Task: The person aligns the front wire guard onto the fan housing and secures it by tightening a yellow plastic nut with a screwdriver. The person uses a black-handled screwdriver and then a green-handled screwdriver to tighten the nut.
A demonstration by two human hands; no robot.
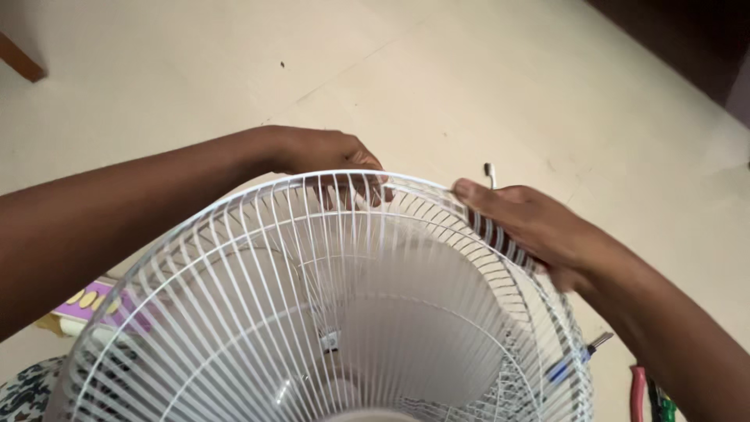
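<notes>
we see bare floor (pixel 484 70) open beyond the fan guard (pixel 312 312), tools (pixel 648 395) crowding our right, purple packet (pixel 94 301) left

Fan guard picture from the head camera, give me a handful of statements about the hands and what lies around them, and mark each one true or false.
1. Both hands touch the rim of the white wire fan guard. True: the left hand and the right hand are on its far edge.
2. The guard is made of black plastic. False: it is white wire.
3. Tools lie on the floor at the lower right. True: a blue-handled screwdriver and red-handled pliers.
4. The right hand holds the screwdriver. False: it lies on the floor, apart from that hand.
5. The floor is dark carpet. False: it is pale and smooth.
</notes>
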